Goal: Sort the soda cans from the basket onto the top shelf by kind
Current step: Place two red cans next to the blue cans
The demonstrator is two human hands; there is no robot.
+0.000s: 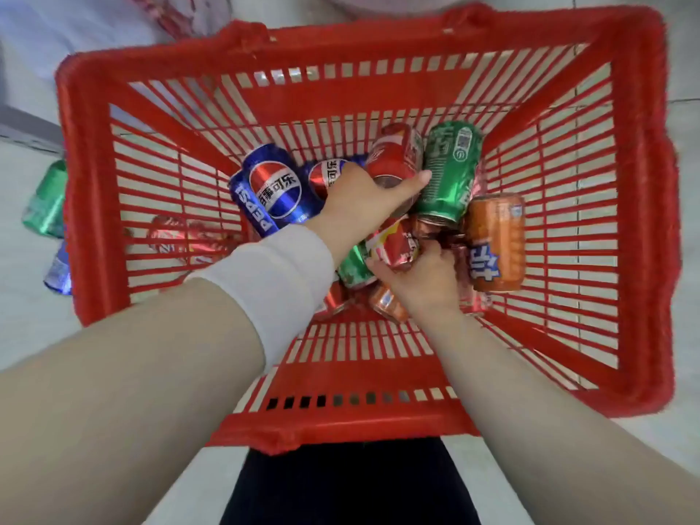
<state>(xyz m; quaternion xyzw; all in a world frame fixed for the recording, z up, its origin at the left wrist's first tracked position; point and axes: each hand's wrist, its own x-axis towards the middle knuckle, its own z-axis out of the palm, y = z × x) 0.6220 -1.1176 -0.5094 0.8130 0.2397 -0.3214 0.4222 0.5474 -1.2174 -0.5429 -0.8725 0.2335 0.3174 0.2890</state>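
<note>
- Red plastic basket [640,206] with slatted walls fills most of the head view, seen from above; both hands reach down inside it.
- Left hand [363,202], white wristband [272,274] on the forearm, is wrapped around the near end of a red cola can [397,153]; thumb lies across the can's rim. Grasping it.
- Right hand [420,278] is lower in the pile, fingers closed on a second red can [394,244]. Grip looks firm, though the fingertips are partly hidden.
- Cans lie loose on their sides at the bottom of the basket, bunched toward the middle and right.
- Blue Pepsi can [269,191] lies left of the left hand; another blue Pepsi can [325,176] just beside it, partly covered by that hand.
- Green can [449,172] touches the red cola can on its right.
- Orange can [496,244] lies right of the right hand, below the green one.
- More cans under the hands, green, orange and red; only partly visible.
- Outside the basket on the pale floor [22,327], at left: a green can [47,202] and a blue one [58,270], plus a red can [182,240] seen through the slats.
- Dark trousers [341,486] at bottom edge.
</note>
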